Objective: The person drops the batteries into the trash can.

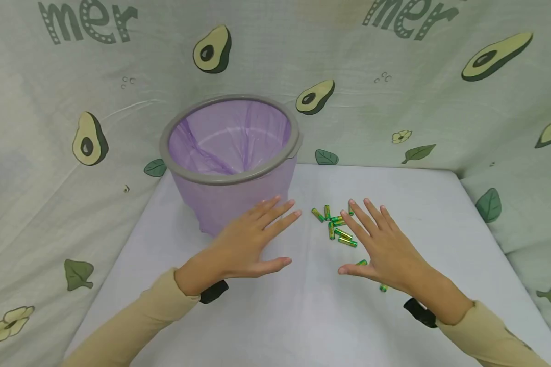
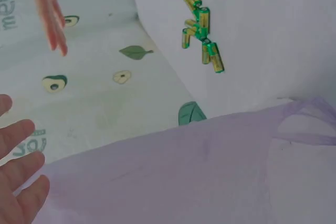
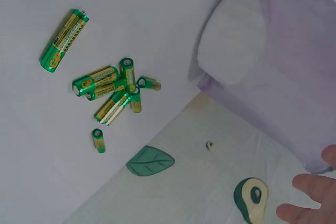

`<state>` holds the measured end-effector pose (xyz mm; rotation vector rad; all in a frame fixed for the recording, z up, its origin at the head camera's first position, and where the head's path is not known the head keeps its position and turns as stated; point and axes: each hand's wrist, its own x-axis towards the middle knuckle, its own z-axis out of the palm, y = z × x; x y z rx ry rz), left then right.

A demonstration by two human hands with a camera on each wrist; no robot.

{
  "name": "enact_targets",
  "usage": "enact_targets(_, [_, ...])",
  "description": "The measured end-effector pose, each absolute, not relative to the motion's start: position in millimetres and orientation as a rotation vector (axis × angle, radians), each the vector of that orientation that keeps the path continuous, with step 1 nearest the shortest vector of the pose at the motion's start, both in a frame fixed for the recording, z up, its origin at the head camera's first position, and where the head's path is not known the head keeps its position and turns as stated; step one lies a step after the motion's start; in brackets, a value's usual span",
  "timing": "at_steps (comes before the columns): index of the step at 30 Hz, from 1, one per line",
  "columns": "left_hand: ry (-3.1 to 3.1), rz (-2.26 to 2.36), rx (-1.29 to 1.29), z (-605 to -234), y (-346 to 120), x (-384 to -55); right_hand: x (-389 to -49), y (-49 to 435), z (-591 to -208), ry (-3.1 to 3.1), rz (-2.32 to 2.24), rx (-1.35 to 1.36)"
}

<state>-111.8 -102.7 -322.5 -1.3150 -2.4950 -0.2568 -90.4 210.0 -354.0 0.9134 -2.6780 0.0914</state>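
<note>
the batteries (image 3: 98, 80) are green and gold, the liner (image 1: 225, 201) purple, the backdrop (image 1: 266, 66) avocado-printed.

There's GP on two batteries (image 3: 64, 40), their finer lettering too small to read! And up on the cloth (image 1: 165, 61), twice: "mer"!

Green-and-gold batteries (image 1: 343, 234): ten by my count, including ones partly covered by right hand (image 1: 387, 250). Hands: two, that one plus left hand (image 1: 245, 242). Tan sleeves (image 1: 153, 303): two. Black wrist straps (image 1: 214, 292): two, one per arm. Bin (image 1: 230, 179): one. Purple liner (image 1: 239, 204): one. White table (image 1: 298, 316): one. On cloth (image 1: 257, 15) behind, from head view: printed avocados (image 1: 218, 43), five; leaves (image 1: 489, 205), six; flowers (image 1: 9, 326), two; letterings "mer" (image 1: 123, 24), two.
</note>
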Motion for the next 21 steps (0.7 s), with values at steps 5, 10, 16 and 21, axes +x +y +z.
enact_targets(5, [-2.345,-0.404,-1.310,-312,-113,-111,-93,212,-350,-2.690,0.114,0.897])
enact_targets(10, [-2.169,-0.534,-1.273,-300,-126,-114,-96,216,-348,-2.689,0.153,0.881])
enact_targets(16, [-1.902,-0.668,-1.160,-284,-139,-118,-95,222,-347,-2.775,0.267,0.838])
enact_targets(21, [-1.657,-0.900,-1.013,-278,-146,-125,-93,227,-350,-2.867,0.314,0.777])
